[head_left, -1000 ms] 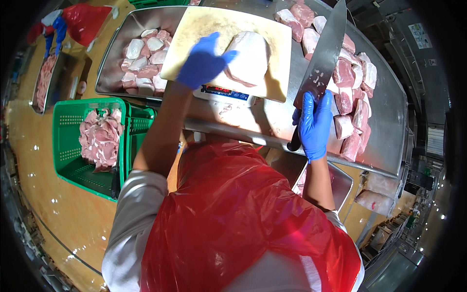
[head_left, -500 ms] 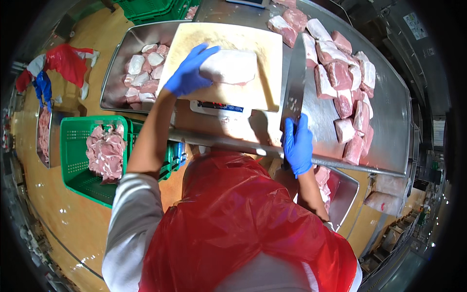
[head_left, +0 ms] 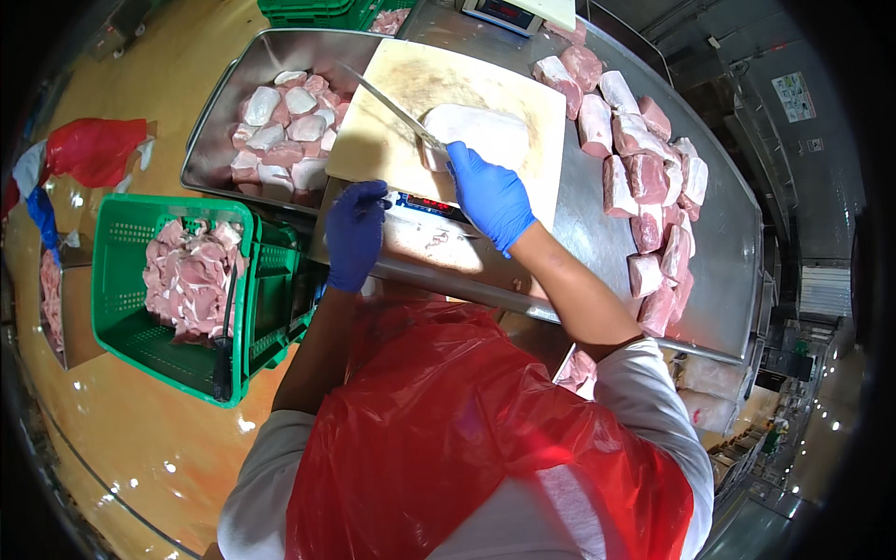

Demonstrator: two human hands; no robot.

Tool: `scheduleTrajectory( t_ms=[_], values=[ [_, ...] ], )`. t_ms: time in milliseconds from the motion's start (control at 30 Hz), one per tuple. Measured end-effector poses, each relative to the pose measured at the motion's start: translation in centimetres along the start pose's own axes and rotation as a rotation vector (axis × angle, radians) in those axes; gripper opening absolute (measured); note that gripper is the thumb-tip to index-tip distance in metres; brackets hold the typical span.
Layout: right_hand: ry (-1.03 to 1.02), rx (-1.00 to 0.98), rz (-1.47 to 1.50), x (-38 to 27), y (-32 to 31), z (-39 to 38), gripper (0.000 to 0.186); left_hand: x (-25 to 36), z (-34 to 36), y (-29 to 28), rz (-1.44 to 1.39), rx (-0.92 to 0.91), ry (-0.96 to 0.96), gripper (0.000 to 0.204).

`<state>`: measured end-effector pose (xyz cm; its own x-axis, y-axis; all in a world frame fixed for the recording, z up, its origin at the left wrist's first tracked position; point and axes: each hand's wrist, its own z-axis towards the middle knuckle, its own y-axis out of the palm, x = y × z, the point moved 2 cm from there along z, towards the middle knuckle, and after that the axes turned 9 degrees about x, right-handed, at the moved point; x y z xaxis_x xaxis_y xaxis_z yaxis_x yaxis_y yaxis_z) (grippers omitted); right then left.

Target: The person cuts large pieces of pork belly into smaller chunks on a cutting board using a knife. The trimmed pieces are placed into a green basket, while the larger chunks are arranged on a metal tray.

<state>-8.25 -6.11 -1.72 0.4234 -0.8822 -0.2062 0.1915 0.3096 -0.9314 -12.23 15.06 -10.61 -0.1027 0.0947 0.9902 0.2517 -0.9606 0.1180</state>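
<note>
My right hand (head_left: 490,194), in a blue glove, grips a long knife (head_left: 392,105); its handle is hidden in the fist. The blade slants up and left over the pale cutting board (head_left: 392,149), passing the near left end of a block of meat (head_left: 490,131) with a white fat side up. That block lies on the board. Near the board's front left corner is my left hand (head_left: 355,238), blue-gloved, its fingers curled inward and closed. Whatever they may hold is hidden. Beside it, a scale's lit display (head_left: 425,203) shows under the board's front edge.
A steel tub (head_left: 210,140) of meat pieces stands left of the board. Several meat blocks (head_left: 644,177) cover the steel table (head_left: 728,252) at right. A green crate (head_left: 117,280) with trimmings sits lower left. Beyond it, a person in a red apron (head_left: 93,154) bends over.
My left hand has left the meat and drawn back to the board's front left. My right hand has brought the knife from the right side across to the meat block.
</note>
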Motion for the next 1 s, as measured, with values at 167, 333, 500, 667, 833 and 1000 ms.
scheduleTrajectory(
  t_ms=[167,333,500,667,833,1000],
  values=[
    [-0.138,-0.249,-0.164,4.3,-2.4,-4.2,0.028,-0.9,0.2,-3.1,0.106,0.141,0.121,0.025],
    [-0.103,-0.53,-0.41,12.5,-8.6,-12.3,0.025,-0.6,0.2,-4.3,0.216,0.231,0.123,0.019],
    [0.004,-0.225,-0.263,10.3,-10.8,-13.2,0.014,2.5,-0.9,2.8,0.429,0.102,0.512,0.014],
    [0.217,-0.079,-0.13,4.7,-6.4,-10.9,0.015,2.9,0.5,8.9,0.625,0.021,0.69,0.01],
    [0.156,-0.134,-0.127,4.8,-5.0,-11.9,0.017,-0.1,0.8,7.5,0.441,-0.077,0.68,0.007],
    [0.032,-0.291,-0.27,5.6,-6.0,-11.4,0.025,-0.9,0.6,6.9,0.293,-0.04,0.604,0.011]
  ],
)
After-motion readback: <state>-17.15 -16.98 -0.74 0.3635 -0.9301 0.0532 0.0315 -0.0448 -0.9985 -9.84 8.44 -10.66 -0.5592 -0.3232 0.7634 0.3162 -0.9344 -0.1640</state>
